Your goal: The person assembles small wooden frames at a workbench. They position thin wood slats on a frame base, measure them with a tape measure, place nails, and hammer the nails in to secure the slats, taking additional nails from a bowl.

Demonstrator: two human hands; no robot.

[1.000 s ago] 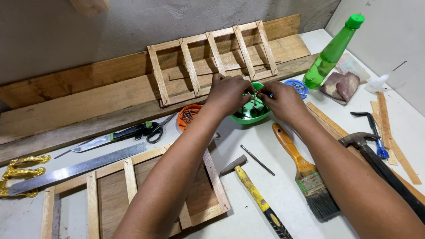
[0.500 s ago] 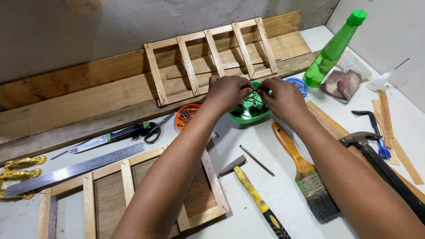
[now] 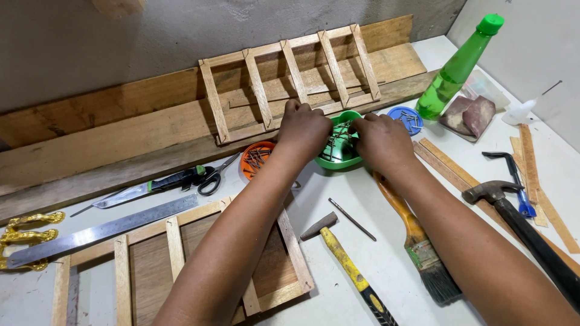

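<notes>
A green bowl (image 3: 344, 158) full of dark nails (image 3: 336, 143) sits on the white table below a wooden slatted frame (image 3: 290, 78). My left hand (image 3: 305, 128) curls over the bowl's left rim, fingers bent down into it. My right hand (image 3: 382, 142) is at the right rim, its fingertips pinched among the nails. The two hands nearly meet over the bowl. Just left of the bowl lies an orange lid (image 3: 255, 160) with nails, and a blue lid (image 3: 405, 119) with nails lies to its right.
Second slatted frame (image 3: 175, 253) under my left forearm. Scissors (image 3: 208, 178), knife (image 3: 142, 189), steel ruler (image 3: 103, 229) and gold handles (image 3: 27, 232) at left. Yellow-handled hammer (image 3: 347, 262), loose nail (image 3: 352, 219), paintbrush (image 3: 417, 241), claw hammer (image 3: 519, 223), wood strips (image 3: 538, 181), green bottle (image 3: 456, 69) at right.
Both hands have stayed at the green bowl and moved slightly apart, toward its two rims. The view has shifted a little.
</notes>
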